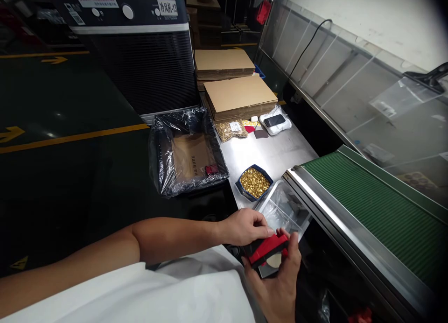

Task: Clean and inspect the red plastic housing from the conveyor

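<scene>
A small red-and-black part (269,251) with a pale round disc on its face sits between both hands near the steel table's front edge. My right hand (278,285) cups it from below, fingers curled round its right end. My left hand (245,226) reaches across from the left and pinches its top edge. Just beyond lies a clear plastic tray (284,210). A blue bowl of small gold pieces (254,182) stands behind that.
A green conveyor belt (378,206) runs along the right. A plastic-lined bin with cardboard inside (187,154) stands left of the steel table (276,150). Flat cardboard stacks (240,95), a phone on a white pouch (275,121) and a bagged gold parts pack (231,129) lie farther back. A black cooling machine (140,47) stands behind.
</scene>
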Demonstrator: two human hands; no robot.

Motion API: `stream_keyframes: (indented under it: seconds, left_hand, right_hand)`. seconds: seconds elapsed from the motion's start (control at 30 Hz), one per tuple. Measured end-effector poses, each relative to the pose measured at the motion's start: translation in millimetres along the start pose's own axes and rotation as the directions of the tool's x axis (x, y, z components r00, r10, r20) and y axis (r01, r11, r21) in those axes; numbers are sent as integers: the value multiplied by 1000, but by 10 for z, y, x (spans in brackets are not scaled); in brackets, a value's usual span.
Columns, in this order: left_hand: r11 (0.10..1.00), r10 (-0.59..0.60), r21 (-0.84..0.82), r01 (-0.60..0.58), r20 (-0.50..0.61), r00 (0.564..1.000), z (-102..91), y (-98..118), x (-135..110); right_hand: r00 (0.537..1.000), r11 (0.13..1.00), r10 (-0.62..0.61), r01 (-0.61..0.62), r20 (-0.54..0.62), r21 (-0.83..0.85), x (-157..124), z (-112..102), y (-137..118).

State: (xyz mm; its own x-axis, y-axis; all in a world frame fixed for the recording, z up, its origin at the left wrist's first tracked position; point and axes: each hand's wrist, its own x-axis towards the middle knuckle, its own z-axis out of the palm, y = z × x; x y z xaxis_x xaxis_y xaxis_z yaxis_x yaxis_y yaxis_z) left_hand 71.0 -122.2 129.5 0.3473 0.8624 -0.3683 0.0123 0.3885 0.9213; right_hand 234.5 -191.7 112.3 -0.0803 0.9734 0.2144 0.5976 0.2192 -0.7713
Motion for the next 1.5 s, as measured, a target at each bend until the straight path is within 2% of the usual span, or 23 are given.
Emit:
stream_keyframes:
  seconds: [0.13, 0.2, 0.3, 0.4, 0.53, 0.73, 0.87, 1.0, 1.07, 1.13, 1.23, 1.33, 1.4, 1.5]
  left_hand:
    - [984, 35, 178, -26, -46, 998, 47, 52, -51]
    - [972, 50, 232, -31, -76, 996, 89, 60, -60]
    - [975, 45, 220, -23, -98, 994, 148, 40, -44]
    - [989, 19, 149, -2, -117, 993, 187, 2, -25]
    - [997, -23, 77, 28, -65, 998, 189, -33, -60]
    - [1000, -9, 18, 8, 50, 999, 118, -22, -194]
    - [997, 11, -77, -5, 70, 997, 106, -7, -232]
    - [979, 33, -197, -43, -56, 998, 95, -68, -166]
    - [982, 35, -179, -59, -133, 991, 70, -127, -115]
    - [989, 34, -138, -58, -168, 985, 42, -191, -79]
    - [992, -11, -126, -4, -112, 994, 32, -274, -62]
    - [975, -84, -203, 88, 28, 996, 74, -337, -60]
    - [956, -116, -262, 130, 70, 991, 109, -369, -48]
    - [938, -111, -328, 115, 31, 993, 128, -415, -15]
  right_hand:
    - [974, 963, -210, 191, -81, -192, 50, -11, 2]
    - [965, 943, -241, 208, -101, -258, 71, -12, 1]
    - [964, 930, -246, 204, -102, -307, 82, -1, 4]
    - [978, 956, -186, 158, -95, -247, 66, 25, 10]
    - [996, 995, 13, -22, -93, -94, 28, 53, 24]
    - [972, 963, 231, -221, -43, 156, 22, 15, 37]
    - [949, 930, 314, -306, -7, 205, 18, -31, -4]
    - [947, 922, 322, -313, -4, 229, 13, -23, -23]
    - [950, 932, 309, -294, -39, 214, 19, 3, -10]
    - [954, 956, 274, -257, -121, 143, 30, 36, 12]
    - [948, 984, 157, -175, -276, -42, 47, 79, 37]
    - [944, 981, 31, -91, -330, -169, 40, 102, 41]
    - [946, 980, 16, -79, -325, -183, 21, 100, 42]
    - [950, 990, 98, -123, -297, -68, -5, 61, 64]
